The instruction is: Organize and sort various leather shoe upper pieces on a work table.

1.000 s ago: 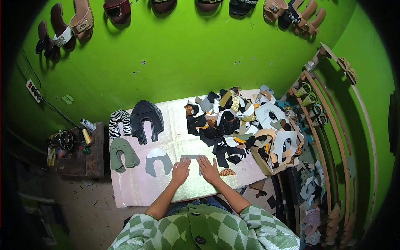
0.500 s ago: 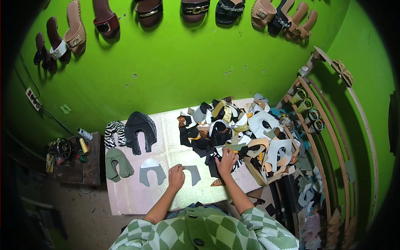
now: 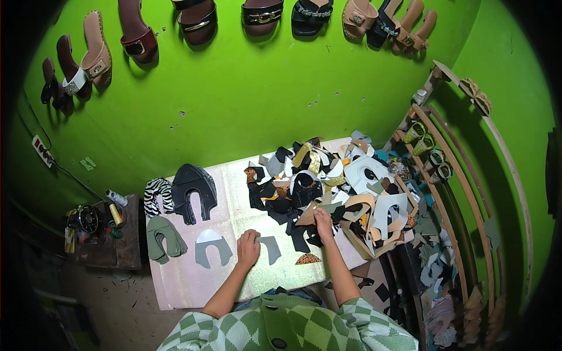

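On the light table, my left hand [image 3: 249, 249] lies over a grey arch-shaped cut piece [image 3: 272, 248], its fingers curled together at that piece's left side and covering part of it. My right hand [image 3: 323, 224] is closed in a pinch on a brown scrap of material [image 3: 305, 217] at the front of the scrap heap [image 3: 294, 186]. To the left of my left hand is another grey arch-shaped piece [image 3: 213, 251] with a white top. Below the heap lies a small leopard-print piece [image 3: 308, 258].
Stacks of green [image 3: 165, 241], zebra-print [image 3: 158, 196] and black [image 3: 194, 196] arch-shaped pieces line the table's left. A scrap-filled box [image 3: 369, 248] stands at its right, before a wooden rack [image 3: 448, 213]. Sandals [image 3: 262, 17] hang on the green wall. A small dark side table [image 3: 120, 248] holds thread spools.
My right hand has lifted a little from the scraps and closed, and the brown scrap now shows at its fingers. My left hand stays on the grey piece. The view has shifted slightly.
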`<state>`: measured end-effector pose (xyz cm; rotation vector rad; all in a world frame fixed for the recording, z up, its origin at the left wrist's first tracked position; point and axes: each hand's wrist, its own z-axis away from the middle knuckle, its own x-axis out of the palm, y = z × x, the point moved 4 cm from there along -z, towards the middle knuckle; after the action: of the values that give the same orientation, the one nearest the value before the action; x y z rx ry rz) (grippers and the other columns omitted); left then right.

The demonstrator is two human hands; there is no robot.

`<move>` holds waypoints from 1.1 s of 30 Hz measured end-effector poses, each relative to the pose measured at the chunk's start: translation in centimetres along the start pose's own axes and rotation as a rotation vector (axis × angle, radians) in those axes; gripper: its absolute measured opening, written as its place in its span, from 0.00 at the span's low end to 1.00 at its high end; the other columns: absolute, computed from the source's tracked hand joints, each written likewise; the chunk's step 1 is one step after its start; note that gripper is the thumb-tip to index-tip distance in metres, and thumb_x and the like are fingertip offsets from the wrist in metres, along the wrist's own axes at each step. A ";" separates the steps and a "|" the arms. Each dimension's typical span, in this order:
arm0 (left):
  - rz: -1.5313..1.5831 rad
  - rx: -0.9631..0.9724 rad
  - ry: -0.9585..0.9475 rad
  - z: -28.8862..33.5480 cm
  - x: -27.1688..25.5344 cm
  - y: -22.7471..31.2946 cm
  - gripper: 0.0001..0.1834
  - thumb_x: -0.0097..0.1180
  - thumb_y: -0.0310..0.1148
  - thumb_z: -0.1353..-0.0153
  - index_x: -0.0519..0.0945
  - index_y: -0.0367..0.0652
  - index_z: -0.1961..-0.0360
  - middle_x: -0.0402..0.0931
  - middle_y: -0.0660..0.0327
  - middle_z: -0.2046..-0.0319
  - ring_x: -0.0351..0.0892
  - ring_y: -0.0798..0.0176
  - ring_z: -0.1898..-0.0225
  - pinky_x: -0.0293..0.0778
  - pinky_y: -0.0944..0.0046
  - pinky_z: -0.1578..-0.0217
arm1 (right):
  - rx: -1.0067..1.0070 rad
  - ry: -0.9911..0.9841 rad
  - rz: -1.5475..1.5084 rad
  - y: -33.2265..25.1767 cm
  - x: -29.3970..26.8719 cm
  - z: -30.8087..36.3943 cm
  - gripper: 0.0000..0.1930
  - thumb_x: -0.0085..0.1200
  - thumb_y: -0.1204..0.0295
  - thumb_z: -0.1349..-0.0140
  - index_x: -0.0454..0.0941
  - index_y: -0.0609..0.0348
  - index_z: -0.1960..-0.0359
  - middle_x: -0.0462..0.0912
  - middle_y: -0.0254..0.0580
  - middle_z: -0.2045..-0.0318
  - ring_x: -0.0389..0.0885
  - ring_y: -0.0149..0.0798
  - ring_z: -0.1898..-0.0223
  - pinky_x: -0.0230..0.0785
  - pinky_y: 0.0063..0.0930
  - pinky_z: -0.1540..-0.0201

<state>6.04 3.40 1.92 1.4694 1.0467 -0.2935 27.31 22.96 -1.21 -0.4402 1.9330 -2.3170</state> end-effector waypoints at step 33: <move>0.062 -0.020 -0.033 -9.4 1.8 0.2 0.15 0.50 0.26 0.50 0.71 0.41 0.58 0.70 0.53 0.55 0.69 0.49 0.53 0.64 0.53 0.53 | 0.344 -0.893 1.115 -3.7 4.7 -12.3 0.15 0.43 0.68 0.45 0.82 0.57 0.63 0.83 0.47 0.67 0.82 0.48 0.65 0.72 0.31 0.56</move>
<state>3.51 12.62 2.85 1.4712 0.9737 -0.2615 19.81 34.19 1.25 -0.1932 0.9029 -1.2921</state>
